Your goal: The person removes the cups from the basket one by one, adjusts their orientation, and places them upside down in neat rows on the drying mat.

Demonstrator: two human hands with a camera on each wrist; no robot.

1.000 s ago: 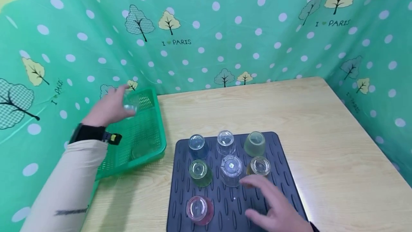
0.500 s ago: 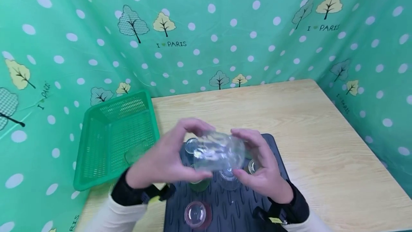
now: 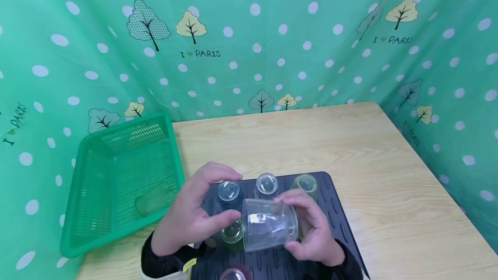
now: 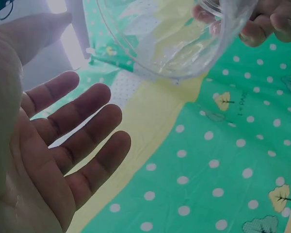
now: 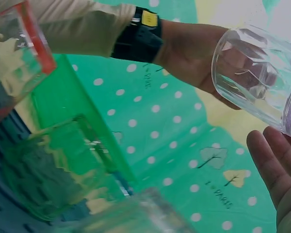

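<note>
The clear glass (image 3: pixel 269 224), tipped on its side above the near middle of the dark mat (image 3: pixel 342 224), hides the cups beneath it, and the pink cup (image 3: pixel 233 274) is cut off at the near edge. The right hand (image 3: pixel 311 228) curls round the glass, while the left hand (image 3: pixel 194 217) lies with fingers straight just left of it. Half a second ago both hands held it higher and farther off.
</note>
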